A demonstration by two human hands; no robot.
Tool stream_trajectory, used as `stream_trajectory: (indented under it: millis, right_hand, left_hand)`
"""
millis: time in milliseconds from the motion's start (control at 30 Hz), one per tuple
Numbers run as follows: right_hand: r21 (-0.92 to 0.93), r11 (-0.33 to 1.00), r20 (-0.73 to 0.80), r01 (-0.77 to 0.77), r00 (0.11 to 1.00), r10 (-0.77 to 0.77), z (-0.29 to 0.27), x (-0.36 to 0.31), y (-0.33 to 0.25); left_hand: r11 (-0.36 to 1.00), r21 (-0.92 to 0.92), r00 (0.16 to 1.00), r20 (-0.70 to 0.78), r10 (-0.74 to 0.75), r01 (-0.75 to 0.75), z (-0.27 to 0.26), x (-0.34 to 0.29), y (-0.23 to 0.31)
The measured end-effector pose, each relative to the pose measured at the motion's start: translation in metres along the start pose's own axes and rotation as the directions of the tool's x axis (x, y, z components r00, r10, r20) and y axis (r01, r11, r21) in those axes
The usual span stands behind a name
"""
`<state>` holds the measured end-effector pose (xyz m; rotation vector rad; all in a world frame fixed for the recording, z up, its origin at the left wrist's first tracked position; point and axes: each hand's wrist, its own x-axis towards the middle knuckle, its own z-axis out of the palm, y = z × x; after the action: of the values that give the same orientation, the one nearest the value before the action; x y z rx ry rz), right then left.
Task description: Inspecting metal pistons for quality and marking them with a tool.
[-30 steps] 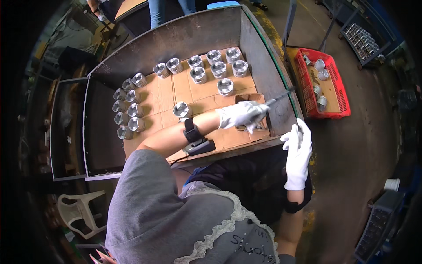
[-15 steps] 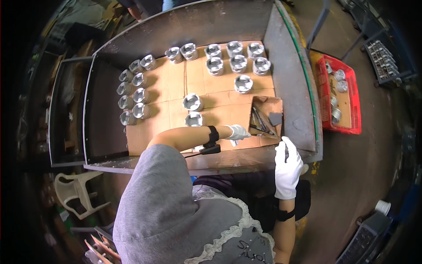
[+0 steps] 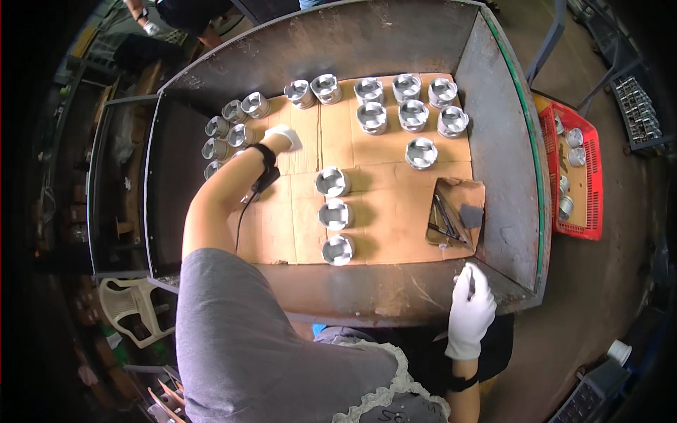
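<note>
My left hand, in a white glove, reaches over the cardboard sheet beside the left cluster of metal pistons. Its fingers are smeared by motion, and my forearm hides part of that cluster. At the tray's near right edge, my right hand, also gloved, is closed with thumb and forefinger pinched; whatever is between them is too small to name. Three pistons stand in a column mid-sheet. Several more form rows at the back right, with a single piston in front of them.
Steel walls enclose the tray. In its near right corner sits a small open cardboard box holding dark slim tools and a grey square piece. A red crate with pistons stands to the right, a pale plastic chair at lower left. Another person's gloved hand shows far left.
My left hand has swung from near the small box to the left cluster, uncovering the nearest piston of the middle column. The right hand stays by the near edge. The whole view has shifted.
</note>
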<state>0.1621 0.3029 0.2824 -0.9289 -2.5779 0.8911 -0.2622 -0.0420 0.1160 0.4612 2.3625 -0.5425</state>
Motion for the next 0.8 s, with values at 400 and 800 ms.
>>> stream_trajectory:
  millis: [400, 800]
  right_hand:
    - [-0.347, 0.927, 0.171, 0.141, 0.982, -0.086, 0.022, 0.002, -0.028]
    - [-0.378, 0.905, 0.192, 0.195, 0.973, -0.129, 0.024, 0.004, -0.023]
  left_hand:
    - [0.975, -0.056, 0.920, -0.323, -0.220, 0.213, -0.020, 0.198, 0.030]
    - [0.933, 0.345, 0.756, -0.637, 0.152, 0.104, -0.003, 0.077, 0.042]
